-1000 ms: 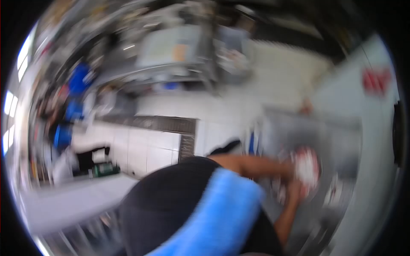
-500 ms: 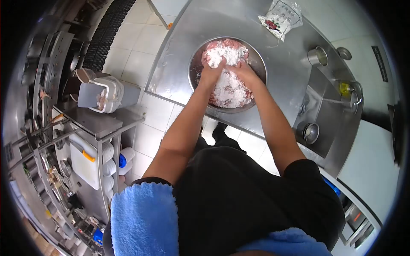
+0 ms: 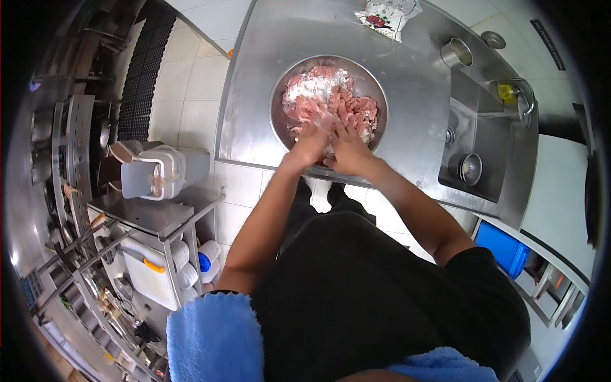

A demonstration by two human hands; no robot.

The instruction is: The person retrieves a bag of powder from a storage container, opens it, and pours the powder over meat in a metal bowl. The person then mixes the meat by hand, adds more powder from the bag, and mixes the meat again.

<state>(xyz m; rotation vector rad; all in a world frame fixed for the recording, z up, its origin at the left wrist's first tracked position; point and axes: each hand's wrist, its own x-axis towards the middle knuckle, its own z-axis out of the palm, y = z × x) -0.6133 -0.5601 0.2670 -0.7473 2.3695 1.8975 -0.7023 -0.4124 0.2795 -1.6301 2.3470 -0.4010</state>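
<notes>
A round steel bowl (image 3: 380, 95) stands on the metal counter, holding pink raw meat (image 3: 361, 113) with white powder (image 3: 316, 86) over its upper left part. Both hands are in the lower part of the bowl, side by side. My left hand (image 3: 310, 141) presses into the meat, its fingertips blurred and partly hidden. My right hand (image 3: 347, 149) rests on the meat near the bowl's lower rim, fingers apart and pointing up and left.
On the steel counter (image 3: 407, 95) lie a printed plastic bag (image 3: 388, 18) and a metal pot (image 3: 457, 53). A sink (image 3: 487, 146) with small bowls (image 3: 470, 169) is at right. A lidded bin (image 3: 168, 172) and a rack with a white board (image 3: 149, 274) stand at left.
Both hands have moved from the upper middle of the bowl to its near edge. The meat is turned over, with more pink showing and less powder on top. The view has shifted.
</notes>
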